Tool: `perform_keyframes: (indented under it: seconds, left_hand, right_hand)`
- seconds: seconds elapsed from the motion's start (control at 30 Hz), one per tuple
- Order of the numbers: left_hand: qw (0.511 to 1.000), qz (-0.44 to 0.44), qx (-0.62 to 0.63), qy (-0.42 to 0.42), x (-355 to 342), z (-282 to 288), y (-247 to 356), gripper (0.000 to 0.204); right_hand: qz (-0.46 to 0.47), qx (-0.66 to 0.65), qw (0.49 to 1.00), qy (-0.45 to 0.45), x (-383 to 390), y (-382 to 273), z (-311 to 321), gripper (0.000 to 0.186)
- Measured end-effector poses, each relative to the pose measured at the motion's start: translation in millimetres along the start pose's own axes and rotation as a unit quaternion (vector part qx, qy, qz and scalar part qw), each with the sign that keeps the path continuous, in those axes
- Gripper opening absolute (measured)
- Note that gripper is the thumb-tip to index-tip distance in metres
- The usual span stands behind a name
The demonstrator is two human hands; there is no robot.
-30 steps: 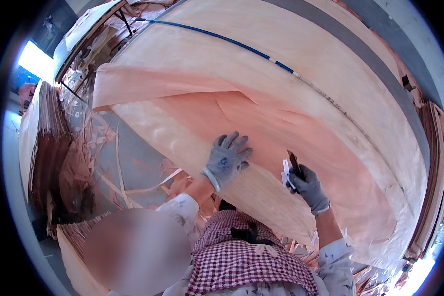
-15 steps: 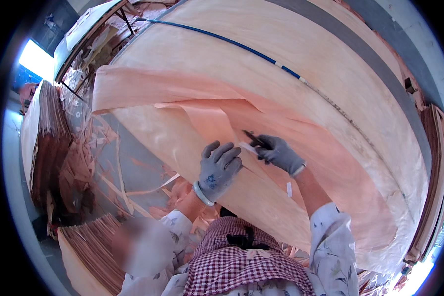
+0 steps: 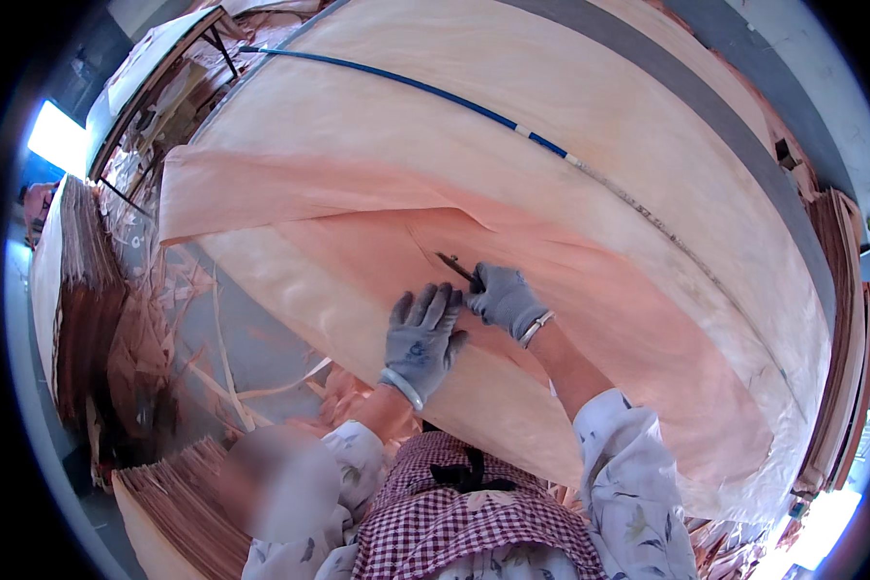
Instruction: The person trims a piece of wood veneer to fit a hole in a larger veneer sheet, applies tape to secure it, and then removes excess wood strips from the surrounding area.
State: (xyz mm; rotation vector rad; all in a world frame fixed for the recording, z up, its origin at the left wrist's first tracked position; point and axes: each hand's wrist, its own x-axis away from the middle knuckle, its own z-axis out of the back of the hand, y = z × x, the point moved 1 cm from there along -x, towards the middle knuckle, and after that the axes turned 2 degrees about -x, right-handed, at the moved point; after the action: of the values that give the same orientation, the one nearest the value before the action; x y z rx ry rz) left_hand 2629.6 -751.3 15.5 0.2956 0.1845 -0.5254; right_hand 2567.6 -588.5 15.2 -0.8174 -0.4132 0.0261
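Observation:
A thin pinkish wood veneer sheet (image 3: 609, 300) lies over a broad pale sheet (image 3: 358, 111); its left end reaches past the pale sheet's edge. My left hand (image 3: 423, 338), in a grey glove, rests on the sheets with its fingers stretched out. Just right of it, my right hand (image 3: 507, 298), gloved too, is closed around a dark, narrow knife-like tool (image 3: 457, 268). The tool's tip points up and left, over the pink veneer. Thin dark lines show on the veneer near that tip. My two hands nearly touch.
A long blue and grey rod (image 3: 416, 83) lies across the pale sheet. Veneer stacks stand at left (image 3: 87, 290), lower left (image 3: 179, 498) and right (image 3: 836, 319). Veneer scraps (image 3: 179, 290) litter the floor at left. A metal-legged table (image 3: 150, 82) stands at the upper left.
The folded pink strip ahead of my hands no longer shows; the veneer there looks flat. My right hand moved left, closer to my left. The white strip by it is out of sight.

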Motion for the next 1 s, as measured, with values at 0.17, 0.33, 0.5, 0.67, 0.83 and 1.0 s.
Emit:
perform_keyframes:
  seconds: [0.17,0.33,0.5,0.67,0.83,1.0]
  left_hand:
    - [0.999,-0.014,-0.016,-0.024,-4.0,5.4,-4.7,0.055]
    - [0.999,-0.022,-0.025,-0.023,-5.1,9.1,-5.1,0.052]
    - [0.998,-0.040,0.025,-0.046,-31.4,17.3,4.7,0.050]
    - [0.990,-0.117,0.061,0.047,-76.7,-21.0,31.9,0.049]
    - [0.992,-0.106,0.062,-0.006,-92.3,-52.7,48.8,0.046]
    - [0.988,-0.124,0.085,-0.020,-86.5,-39.3,30.8,0.050]
  right_hand:
    - [0.028,0.033,0.999,-0.002,17.3,-6.4,-0.4,0.017]
    - [0.103,-0.067,0.991,0.062,35.2,-1.8,-6.2,0.016]
    - [-0.050,-0.322,0.936,0.133,24.5,46.2,59.9,0.011]
    - [-0.112,-0.256,0.950,0.142,16.3,52.7,71.6,0.015]
    - [-0.124,0.013,0.977,0.174,10.8,80.6,71.5,0.035]
    - [-0.113,-0.058,0.989,0.070,49.8,46.0,99.5,0.033]
